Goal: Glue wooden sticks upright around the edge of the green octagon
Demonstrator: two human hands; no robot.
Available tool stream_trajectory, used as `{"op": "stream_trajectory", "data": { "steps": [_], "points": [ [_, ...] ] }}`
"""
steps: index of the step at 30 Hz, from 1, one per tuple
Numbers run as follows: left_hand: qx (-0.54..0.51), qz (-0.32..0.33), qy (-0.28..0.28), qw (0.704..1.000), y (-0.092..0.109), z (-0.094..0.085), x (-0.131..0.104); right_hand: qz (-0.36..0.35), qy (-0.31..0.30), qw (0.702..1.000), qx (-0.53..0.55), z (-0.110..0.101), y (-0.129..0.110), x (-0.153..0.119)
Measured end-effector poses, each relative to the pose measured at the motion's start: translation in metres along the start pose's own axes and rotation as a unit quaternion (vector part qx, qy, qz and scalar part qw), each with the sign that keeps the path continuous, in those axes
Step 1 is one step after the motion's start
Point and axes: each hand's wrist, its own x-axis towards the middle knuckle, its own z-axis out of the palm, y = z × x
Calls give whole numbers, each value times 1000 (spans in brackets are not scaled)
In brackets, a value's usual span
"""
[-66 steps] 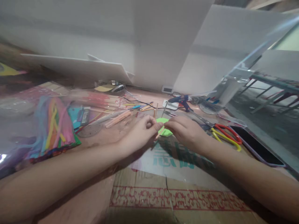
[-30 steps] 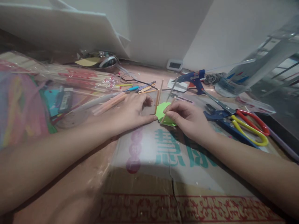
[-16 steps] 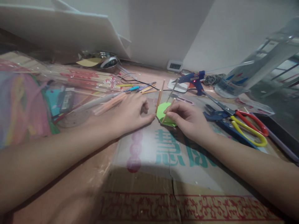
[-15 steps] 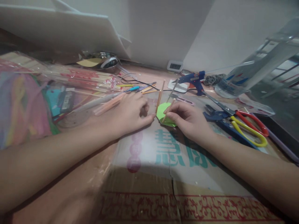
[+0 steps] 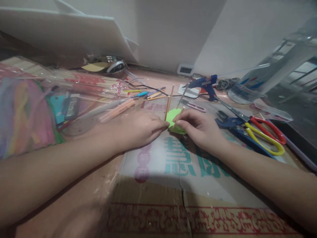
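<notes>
A small bright green flat piece (image 5: 174, 116) lies on the printed cardboard, with several thin wooden sticks (image 5: 171, 99) standing up around its edge. Between thumb and fingers, my right hand (image 5: 200, 127) pinches one of these sticks at the green piece's right side; that stick leans slightly. My left hand (image 5: 146, 127) is closed, its thumb and fingertips pressed together at the left edge of the green piece, beside an upright stick. The exact grip of the left fingertips is partly hidden.
A blue glue gun (image 5: 208, 86) stands behind, near a white digital clock (image 5: 185, 69). To the right lie red-and-yellow-handled scissors (image 5: 266, 138), blue pliers (image 5: 231, 122) and a large clear bottle (image 5: 250, 84). Bagged sticks (image 5: 86, 82) and coloured strips (image 5: 27, 115) sit left. Cardboard (image 5: 153, 191) covers the table.
My left hand's fingers have closed and shifted slightly right to the green piece's left edge. My right hand stays almost where it was, still pinching the stick.
</notes>
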Motion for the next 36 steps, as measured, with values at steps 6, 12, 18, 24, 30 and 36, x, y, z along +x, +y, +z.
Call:
{"op": "stream_trajectory", "data": {
  "steps": [6, 12, 18, 24, 30, 36],
  "points": [
    [-28, -2, -8, 1000, -2, 1, 0, -7, 3, 1000, -25, 0, 1, 0],
    [-29, -10, -13, 999, -2, 0, 0, -13, -2, 999, -37, -1, 1, -1],
    [-33, -9, -14, 999, -2, 1, 0, 8, -6, 1000, 0, 0, 2, -1],
    [-47, -15, -16, 999, -1, 0, 1, -2, -9, 1000, -22, 0, 1, -1],
    [-46, -24, -23, 998, 0, -2, 2, -10, -8, 999, -39, 0, 1, -1],
    [-36, -17, -22, 999, 0, -3, 2, -10, -12, 999, -40, 1, 1, -1]
  ]
}}
